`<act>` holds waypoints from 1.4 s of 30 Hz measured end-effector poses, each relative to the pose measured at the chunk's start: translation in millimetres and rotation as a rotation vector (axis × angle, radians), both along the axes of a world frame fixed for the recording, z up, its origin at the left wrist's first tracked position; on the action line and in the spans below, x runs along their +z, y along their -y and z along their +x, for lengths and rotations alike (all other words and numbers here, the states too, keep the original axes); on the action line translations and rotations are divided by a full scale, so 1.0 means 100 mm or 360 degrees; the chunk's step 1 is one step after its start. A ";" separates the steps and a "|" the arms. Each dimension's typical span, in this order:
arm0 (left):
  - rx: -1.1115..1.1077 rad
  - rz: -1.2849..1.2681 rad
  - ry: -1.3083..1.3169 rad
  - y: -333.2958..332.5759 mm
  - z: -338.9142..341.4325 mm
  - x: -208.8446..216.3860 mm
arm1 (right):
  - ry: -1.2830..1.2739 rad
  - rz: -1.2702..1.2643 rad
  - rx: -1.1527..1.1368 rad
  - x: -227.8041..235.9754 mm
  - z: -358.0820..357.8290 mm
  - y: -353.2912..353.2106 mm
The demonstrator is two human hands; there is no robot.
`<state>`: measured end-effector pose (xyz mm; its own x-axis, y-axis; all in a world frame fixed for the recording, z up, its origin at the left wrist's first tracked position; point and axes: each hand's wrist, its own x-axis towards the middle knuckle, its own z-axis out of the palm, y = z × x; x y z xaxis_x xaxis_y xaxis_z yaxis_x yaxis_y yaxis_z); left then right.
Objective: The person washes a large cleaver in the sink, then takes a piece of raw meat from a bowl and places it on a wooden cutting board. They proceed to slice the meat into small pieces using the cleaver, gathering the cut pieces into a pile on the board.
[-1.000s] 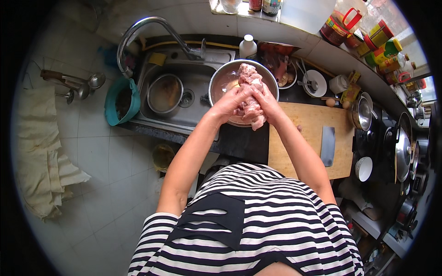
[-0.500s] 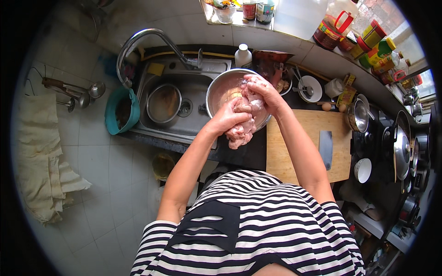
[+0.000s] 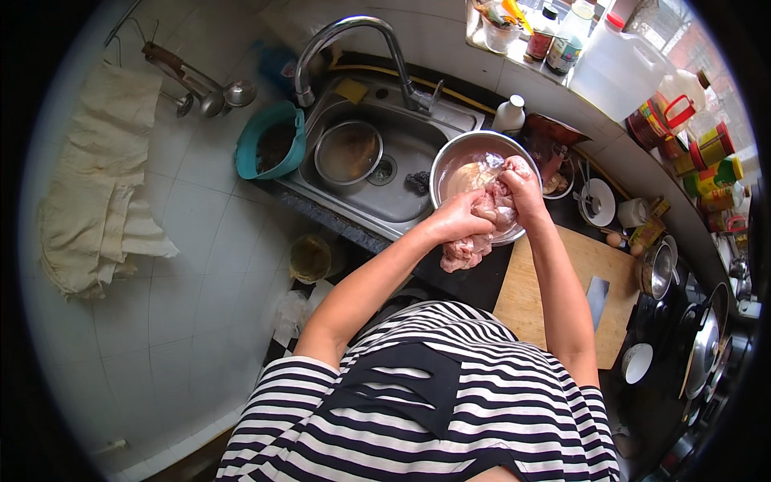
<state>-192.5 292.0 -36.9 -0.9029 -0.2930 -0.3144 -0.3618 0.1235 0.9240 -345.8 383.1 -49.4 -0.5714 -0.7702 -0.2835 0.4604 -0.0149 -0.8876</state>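
Both my hands are closed round a lump of pale pink raw meat (image 3: 466, 254), which hangs partly over the near rim of a metal basin (image 3: 436, 175). My left hand (image 3: 458, 218) grips its left side. My right hand (image 3: 526, 195) squeezes its upper right part above the basin. Cloudy pinkish water (image 3: 482, 149) fills the basin, and a pale piece lies in it. Some of the meat is hidden behind my fingers.
Left of the basin is a steel sink (image 3: 405, 197) with a metal bowl (image 3: 348, 153) and a curved faucet (image 3: 353, 24). A teal tub (image 3: 293, 153) stands at its left end. To the right lie a cutting board (image 3: 530, 277) and a cleaver (image 3: 597, 299).
The whole view has turned, so the sink and basin sit further right. My right hand has closed in on the meat, nearer to my left hand; both keep hold of it.
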 end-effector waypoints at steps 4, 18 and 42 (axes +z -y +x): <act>-0.0001 0.0074 0.0022 0.04 0.06 0.05 | -0.0076 -0.0010 -0.0002 -0.10 -0.01 0.04; -0.0028 0.0196 0.0127 0.05 0.03 -0.15 | -0.0036 0.0052 0.0127 -0.17 0.02 0.00; -0.0731 -0.1948 -0.0624 -0.49 -0.42 0.29 | 0.0167 -0.0105 -0.0689 -0.41 0.11 -1.52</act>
